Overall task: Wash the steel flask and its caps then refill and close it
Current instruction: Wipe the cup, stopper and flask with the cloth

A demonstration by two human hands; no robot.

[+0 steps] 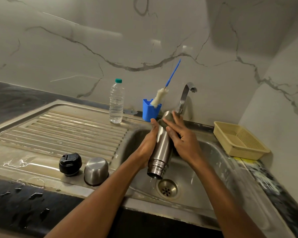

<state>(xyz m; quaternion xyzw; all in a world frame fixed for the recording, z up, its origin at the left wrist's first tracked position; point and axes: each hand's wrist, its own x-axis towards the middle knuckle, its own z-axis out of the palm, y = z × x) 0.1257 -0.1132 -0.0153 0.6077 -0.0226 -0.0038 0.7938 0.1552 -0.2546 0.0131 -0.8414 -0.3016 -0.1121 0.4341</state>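
The steel flask [161, 143] hangs mouth down over the sink [212, 152], the left hand [147, 146] curled around it and the right hand [182, 136] rubbing its side with flat fingers. It looks wet, so it could slip and bang the drain [168, 188] at 6 o'clock. The 2 caps, the black cap [70, 164] and the steel cap [96, 171], wait at 9 o'clock.

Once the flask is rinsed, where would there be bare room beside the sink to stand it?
The ribbed drainboard is bare between the water bottle and the black cap. The front edge is crowded by that cap and the steel cup; the basket fills the right side.
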